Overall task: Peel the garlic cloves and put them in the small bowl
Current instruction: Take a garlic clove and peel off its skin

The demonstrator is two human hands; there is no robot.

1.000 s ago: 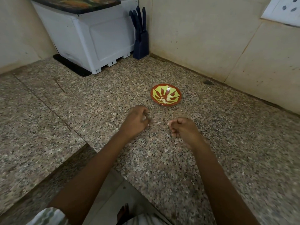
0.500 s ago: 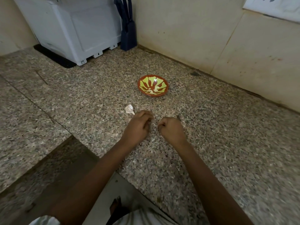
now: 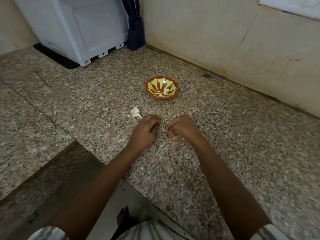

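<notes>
Newly visible garlic (image 3: 135,112) beside left hand (image 3: 144,130)

Your left sleeve (image 3: 50,233) and right sleeve (image 3: 271,232) are short, pale and faintly green-printed (the frame edge cuts off both). Your arms are bare down to your left hand (image 3: 143,132) and right hand (image 3: 183,127). A pale striped garment (image 3: 155,230) covers your front, and one bare foot (image 3: 123,216) shows.

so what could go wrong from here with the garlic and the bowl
1. The garlic lies loose right beside the left hand; a nudge might roll it across the counter.
2. The small bowl looks shallow and sits beyond both hands, so a tossed clove may bounce out.
3. The right hand is curled too; anything the hands hold is hidden, and a dropped piece could vanish on the speckled stone.
</notes>
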